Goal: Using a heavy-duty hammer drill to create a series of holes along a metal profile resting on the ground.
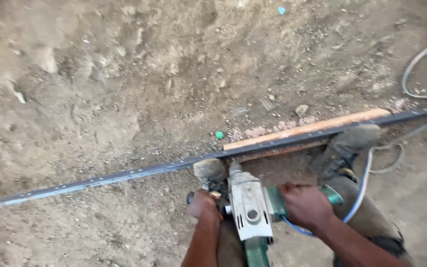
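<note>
A long dark metal bar (124, 174) with a row of small holes lies across the dirt ground from lower left to upper right. A grey and green power drill (249, 205) points down onto the bar near its middle. My left hand (203, 203) is closed around the drill's black side handle. My right hand (306, 205) grips the drill's green body. One dusty shoe (209, 170) presses on the bar beside the drill bit; the other shoe (346, 147) stands on the bar further right.
A wooden batten (307, 128) lies under and along the bar at the right. A blue cable (362, 190) runs from the drill past my right leg. A grey hose or cable (413, 66) curves at the upper right. Loose stones and debris cover the ground.
</note>
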